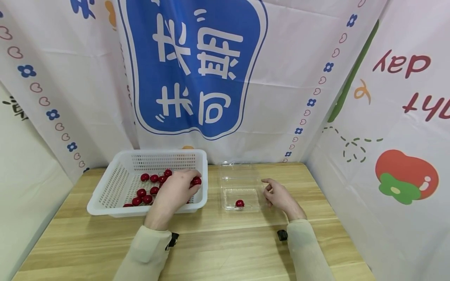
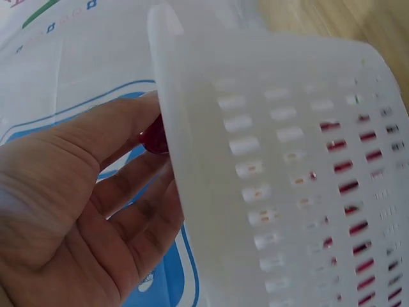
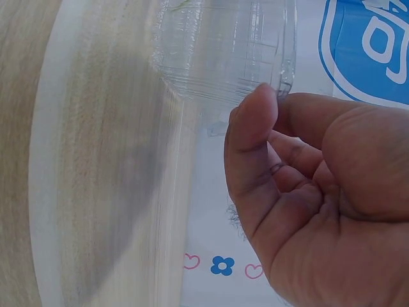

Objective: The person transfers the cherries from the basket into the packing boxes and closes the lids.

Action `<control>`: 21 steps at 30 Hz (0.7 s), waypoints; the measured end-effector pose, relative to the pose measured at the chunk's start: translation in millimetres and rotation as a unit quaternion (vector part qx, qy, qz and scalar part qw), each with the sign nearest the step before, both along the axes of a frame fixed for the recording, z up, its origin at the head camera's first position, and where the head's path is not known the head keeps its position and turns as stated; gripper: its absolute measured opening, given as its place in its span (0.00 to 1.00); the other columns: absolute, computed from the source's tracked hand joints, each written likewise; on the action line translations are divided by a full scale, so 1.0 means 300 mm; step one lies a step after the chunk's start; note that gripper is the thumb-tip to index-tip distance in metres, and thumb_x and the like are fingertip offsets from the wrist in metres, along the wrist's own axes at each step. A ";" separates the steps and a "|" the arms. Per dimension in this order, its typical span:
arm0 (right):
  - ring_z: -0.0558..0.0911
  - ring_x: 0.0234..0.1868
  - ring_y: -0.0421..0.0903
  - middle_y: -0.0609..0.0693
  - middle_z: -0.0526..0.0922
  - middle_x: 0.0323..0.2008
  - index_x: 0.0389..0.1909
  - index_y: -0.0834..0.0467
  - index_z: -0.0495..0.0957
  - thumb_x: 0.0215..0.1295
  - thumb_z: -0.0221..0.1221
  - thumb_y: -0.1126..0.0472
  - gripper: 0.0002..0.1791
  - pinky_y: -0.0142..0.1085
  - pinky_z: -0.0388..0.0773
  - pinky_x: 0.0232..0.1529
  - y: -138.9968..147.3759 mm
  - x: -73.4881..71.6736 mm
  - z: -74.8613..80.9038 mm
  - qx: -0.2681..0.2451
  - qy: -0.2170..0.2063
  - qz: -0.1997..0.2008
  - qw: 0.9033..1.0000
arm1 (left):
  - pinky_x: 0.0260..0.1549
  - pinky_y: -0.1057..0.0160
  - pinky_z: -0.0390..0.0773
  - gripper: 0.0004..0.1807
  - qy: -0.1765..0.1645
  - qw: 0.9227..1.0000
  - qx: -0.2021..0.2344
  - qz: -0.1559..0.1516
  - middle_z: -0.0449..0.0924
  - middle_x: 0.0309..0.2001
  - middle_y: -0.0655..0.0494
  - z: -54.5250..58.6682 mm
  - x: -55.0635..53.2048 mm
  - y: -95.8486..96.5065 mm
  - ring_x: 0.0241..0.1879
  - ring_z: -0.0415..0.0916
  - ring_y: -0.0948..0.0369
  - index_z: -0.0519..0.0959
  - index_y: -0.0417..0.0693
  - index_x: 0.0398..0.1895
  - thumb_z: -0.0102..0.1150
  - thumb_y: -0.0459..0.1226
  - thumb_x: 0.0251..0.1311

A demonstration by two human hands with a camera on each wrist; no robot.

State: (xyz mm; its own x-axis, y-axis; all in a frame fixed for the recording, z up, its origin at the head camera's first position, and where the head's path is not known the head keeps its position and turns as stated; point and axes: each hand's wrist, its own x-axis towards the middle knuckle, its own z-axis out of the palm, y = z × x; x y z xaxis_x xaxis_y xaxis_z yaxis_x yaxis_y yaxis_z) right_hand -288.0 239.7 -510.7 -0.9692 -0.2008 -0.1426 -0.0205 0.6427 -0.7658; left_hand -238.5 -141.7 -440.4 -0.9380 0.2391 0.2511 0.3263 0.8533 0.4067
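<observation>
My left hand (image 1: 178, 189) reaches over the right end of a white plastic basket (image 1: 105, 187). Its thumb and fingers pinch a red cherry (image 1: 197, 181); part of this held cherry (image 2: 153, 135) also shows past the basket rim in the left wrist view. More cherries (image 1: 141, 192) lie on the basket floor. Beside the clear plastic box (image 1: 225, 195), my right hand (image 1: 277, 195) hovers with fingers loosely bent, holding nothing. One cherry (image 1: 240, 203) sits inside that box, whose lid (image 1: 239, 171) is folded back.
Basket and box stand side by side near the back of a wooden table (image 1: 218, 246). Behind them hangs a printed cloth (image 1: 277, 89), and another printed sheet (image 1: 386, 128) closes off the right side.
</observation>
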 end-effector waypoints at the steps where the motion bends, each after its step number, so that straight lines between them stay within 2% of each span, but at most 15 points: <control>1: 0.83 0.29 0.48 0.64 0.84 0.49 0.89 0.66 0.66 0.92 0.54 0.70 0.30 0.48 0.90 0.35 0.000 0.000 0.000 0.001 0.001 0.000 1.000 | 0.63 0.41 0.95 0.16 0.004 1.000 0.000 -0.001 0.95 0.60 0.43 0.001 0.001 0.008 0.58 0.94 0.46 0.91 0.43 0.63 0.78 0.35 0.76; 5: 0.83 0.28 0.47 0.65 0.84 0.49 0.89 0.66 0.67 0.92 0.54 0.70 0.30 0.48 0.89 0.34 0.000 0.000 0.001 0.005 0.003 0.001 1.000 | 0.57 0.43 0.97 0.16 0.015 1.000 -0.003 -0.009 0.96 0.55 0.44 0.003 0.001 0.037 0.53 0.94 0.48 0.91 0.43 0.61 0.79 0.35 0.75; 12: 0.83 0.28 0.47 0.66 0.84 0.50 0.89 0.67 0.66 0.92 0.54 0.70 0.30 0.48 0.90 0.35 0.000 0.000 0.001 0.002 0.002 0.001 1.000 | 0.53 0.47 0.97 0.14 0.012 1.000 -0.012 -0.021 0.95 0.51 0.48 0.002 0.003 0.088 0.49 0.93 0.51 0.91 0.46 0.59 0.80 0.35 0.74; 16: 0.83 0.28 0.47 0.66 0.84 0.49 0.89 0.67 0.66 0.92 0.54 0.70 0.30 0.48 0.90 0.35 0.000 0.001 0.002 0.001 0.002 0.002 1.000 | 0.54 0.46 0.96 0.14 0.014 0.999 -0.022 -0.027 0.95 0.51 0.49 -0.004 0.002 0.122 0.48 0.93 0.51 0.91 0.46 0.59 0.81 0.36 0.74; 21: 0.83 0.28 0.47 0.66 0.84 0.50 0.89 0.67 0.66 0.92 0.54 0.70 0.30 0.48 0.90 0.35 -0.001 0.004 0.004 0.004 0.003 0.002 1.000 | 0.59 0.45 0.95 0.16 0.002 0.999 -0.018 -0.040 0.95 0.54 0.49 -0.011 0.003 0.164 0.53 0.93 0.49 0.91 0.46 0.60 0.82 0.36 0.73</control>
State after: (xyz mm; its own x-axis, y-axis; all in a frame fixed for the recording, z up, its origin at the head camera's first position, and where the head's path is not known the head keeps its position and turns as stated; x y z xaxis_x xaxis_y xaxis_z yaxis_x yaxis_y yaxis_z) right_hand -287.0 239.3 -509.6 -0.9693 -0.2035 -0.1376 -0.0284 0.6492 -0.7601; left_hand -237.5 -92.5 -443.6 -0.9142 0.3224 0.2455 0.3962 0.8380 0.3751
